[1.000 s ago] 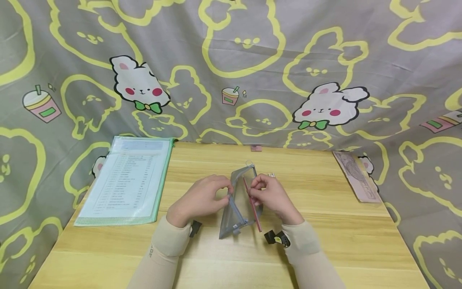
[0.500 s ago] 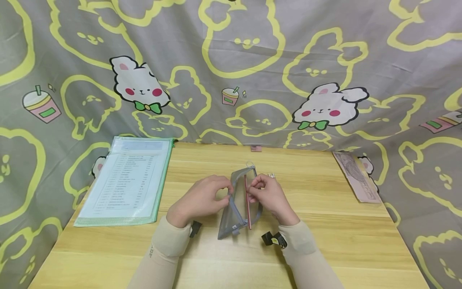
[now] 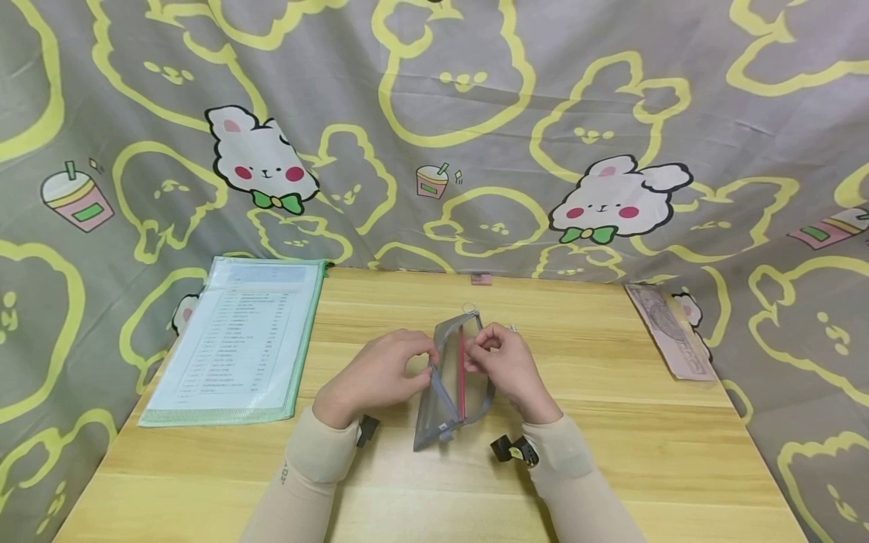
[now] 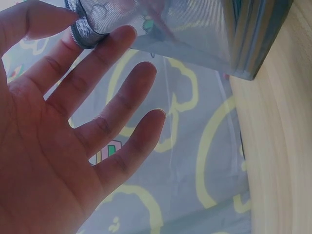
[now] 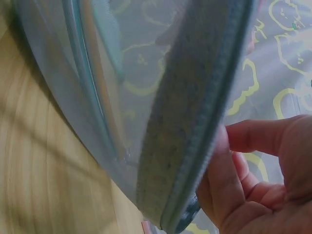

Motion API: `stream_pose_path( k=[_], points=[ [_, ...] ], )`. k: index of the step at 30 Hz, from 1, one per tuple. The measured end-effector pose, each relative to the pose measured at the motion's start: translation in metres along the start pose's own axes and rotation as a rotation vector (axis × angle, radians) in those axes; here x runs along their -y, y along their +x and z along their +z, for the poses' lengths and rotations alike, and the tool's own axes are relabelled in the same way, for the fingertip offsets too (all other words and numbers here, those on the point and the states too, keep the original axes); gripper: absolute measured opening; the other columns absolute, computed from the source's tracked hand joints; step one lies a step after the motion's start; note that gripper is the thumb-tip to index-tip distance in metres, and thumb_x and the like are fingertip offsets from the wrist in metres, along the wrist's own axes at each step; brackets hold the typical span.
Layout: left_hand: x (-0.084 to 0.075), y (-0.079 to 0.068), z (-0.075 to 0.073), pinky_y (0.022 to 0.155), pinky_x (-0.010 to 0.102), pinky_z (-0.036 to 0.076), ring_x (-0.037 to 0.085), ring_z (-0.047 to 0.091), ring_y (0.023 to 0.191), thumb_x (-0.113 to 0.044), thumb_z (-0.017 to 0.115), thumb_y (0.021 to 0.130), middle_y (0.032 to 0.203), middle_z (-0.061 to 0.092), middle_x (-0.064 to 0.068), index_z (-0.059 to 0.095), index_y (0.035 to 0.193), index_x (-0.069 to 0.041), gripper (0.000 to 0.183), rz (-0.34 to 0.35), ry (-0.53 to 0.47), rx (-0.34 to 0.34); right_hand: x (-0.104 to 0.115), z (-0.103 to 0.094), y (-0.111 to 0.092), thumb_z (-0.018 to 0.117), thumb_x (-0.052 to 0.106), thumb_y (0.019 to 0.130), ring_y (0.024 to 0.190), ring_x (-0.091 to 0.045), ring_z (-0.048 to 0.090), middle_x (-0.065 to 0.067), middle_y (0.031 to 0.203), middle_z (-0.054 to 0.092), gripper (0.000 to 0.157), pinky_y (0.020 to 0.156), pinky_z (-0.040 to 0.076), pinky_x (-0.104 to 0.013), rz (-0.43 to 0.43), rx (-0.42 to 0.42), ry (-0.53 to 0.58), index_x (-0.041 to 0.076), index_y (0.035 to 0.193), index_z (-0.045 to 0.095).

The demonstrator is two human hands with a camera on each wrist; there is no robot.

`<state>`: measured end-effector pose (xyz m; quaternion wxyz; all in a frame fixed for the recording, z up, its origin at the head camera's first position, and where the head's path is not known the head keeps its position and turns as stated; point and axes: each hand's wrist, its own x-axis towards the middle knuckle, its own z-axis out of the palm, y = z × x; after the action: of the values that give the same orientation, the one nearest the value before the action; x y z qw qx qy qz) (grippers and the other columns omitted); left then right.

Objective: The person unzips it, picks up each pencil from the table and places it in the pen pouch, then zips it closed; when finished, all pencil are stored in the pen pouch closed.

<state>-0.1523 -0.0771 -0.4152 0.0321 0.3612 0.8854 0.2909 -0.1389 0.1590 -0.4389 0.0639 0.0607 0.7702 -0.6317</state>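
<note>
A grey mesh zip pouch (image 3: pixel 428 415) stands on its edge on the table, its zipped mouth spread apart. My left hand (image 3: pixel 387 369) pinches the left zip edge between thumb and forefinger; in the left wrist view the other fingers (image 4: pixel 131 92) of that hand are spread. A thin, straight red flat thing (image 3: pixel 462 385), seen edge-on, stands within the pouch mouth. My right hand (image 3: pixel 505 369) pinches at its right side, fingertips over the pouch's right zip edge (image 5: pixel 204 112). In the right wrist view that zip edge hides the fingertips. Several upright layers (image 4: pixel 243 39) show at the pouch's end.
A green-edged zip document folder (image 3: pixel 234 339) with a printed sheet lies at the left. At the far right lies a pinkish-brown banknote (image 3: pixel 668 332). A small pink piece (image 3: pixel 481 279) sits at the back edge, before a patterned curtain (image 3: pixel 380 90).
My right hand has moved slightly left, taking the red flat thing from the pouch's right edge into its mouth, where its near end now sits inside. The left hand keeps its hold.
</note>
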Motion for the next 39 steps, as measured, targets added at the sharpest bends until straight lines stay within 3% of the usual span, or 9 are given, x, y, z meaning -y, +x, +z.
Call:
stream_pose_path(
  k=[8, 13, 22, 26, 29, 33, 39],
  points=[
    [0.0, -0.001, -0.001, 0.096, 0.043, 0.055, 0.018, 0.067, 0.111, -0.019, 0.07, 0.095, 0.11, 0.071, -0.01, 0.07, 0.105, -0.023, 0.011, -0.01, -0.001, 0.002, 0.002, -0.004, -0.001, 0.07, 0.004, 0.1, 0.091, -0.025, 0.078, -0.015, 0.105, 0.067, 0.012, 0.086, 0.063, -0.033, -0.018, 0.055, 0.039, -0.004, 0.101, 0.061],
    [0.0, -0.001, -0.001, 0.096, 0.042, 0.054, 0.016, 0.066, 0.11, -0.019, 0.069, 0.095, 0.109, 0.071, -0.011, 0.069, 0.104, -0.025, 0.011, -0.021, 0.001, 0.004, 0.003, -0.018, 0.001, 0.069, 0.007, 0.101, 0.094, -0.025, 0.077, -0.024, 0.116, 0.07, 0.014, 0.087, 0.064, -0.036, -0.049, 0.043, 0.013, -0.004, 0.105, 0.061],
    [0.0, -0.001, -0.001, 0.096, 0.042, 0.054, 0.019, 0.067, 0.11, -0.017, 0.069, 0.095, 0.109, 0.071, -0.01, 0.069, 0.102, -0.024, 0.01, -0.008, -0.004, 0.004, -0.001, -0.069, 0.006, 0.071, 0.023, 0.102, 0.088, -0.03, 0.077, -0.02, 0.108, 0.075, 0.021, 0.075, 0.064, -0.043, -0.146, -0.086, -0.266, 0.005, 0.109, 0.066],
    [-0.001, 0.0, 0.0, 0.096, 0.042, 0.054, 0.02, 0.067, 0.11, -0.017, 0.069, 0.095, 0.108, 0.071, -0.01, 0.069, 0.102, -0.024, 0.01, -0.015, -0.007, 0.007, -0.007, -0.085, 0.009, 0.071, 0.024, 0.101, 0.082, -0.025, 0.073, -0.015, 0.113, 0.075, 0.02, 0.067, 0.059, -0.033, -0.187, -0.111, -0.438, 0.008, 0.112, 0.067],
    [-0.001, -0.001, -0.001, 0.095, 0.042, 0.054, 0.018, 0.067, 0.109, -0.017, 0.069, 0.095, 0.108, 0.071, -0.011, 0.069, 0.101, -0.026, 0.01, -0.019, -0.006, 0.004, -0.01, -0.092, 0.01, 0.071, 0.022, 0.101, 0.085, -0.024, 0.07, -0.018, 0.127, 0.07, 0.028, 0.066, 0.053, -0.032, -0.192, -0.096, -0.549, 0.006, 0.122, 0.064],
    [-0.001, -0.001, -0.001, 0.095, 0.041, 0.054, 0.015, 0.066, 0.109, -0.017, 0.069, 0.095, 0.108, 0.071, -0.011, 0.069, 0.101, -0.026, 0.011, -0.022, 0.0, 0.001, -0.018, -0.096, 0.014, 0.07, 0.016, 0.101, 0.096, -0.027, 0.071, -0.024, 0.145, 0.058, 0.044, 0.073, 0.056, -0.037, -0.171, -0.03, -0.624, 0.001, 0.14, 0.055],
    [-0.001, -0.001, 0.0, 0.095, 0.042, 0.055, 0.016, 0.066, 0.11, -0.017, 0.069, 0.094, 0.109, 0.071, -0.011, 0.069, 0.101, -0.026, 0.012, -0.02, 0.004, 0.0, -0.034, -0.099, 0.021, 0.068, 0.011, 0.1, 0.099, -0.029, 0.069, -0.03, 0.148, 0.05, 0.05, 0.081, 0.059, -0.044, -0.157, -0.002, -0.664, -0.003, 0.145, 0.05]
  ],
)
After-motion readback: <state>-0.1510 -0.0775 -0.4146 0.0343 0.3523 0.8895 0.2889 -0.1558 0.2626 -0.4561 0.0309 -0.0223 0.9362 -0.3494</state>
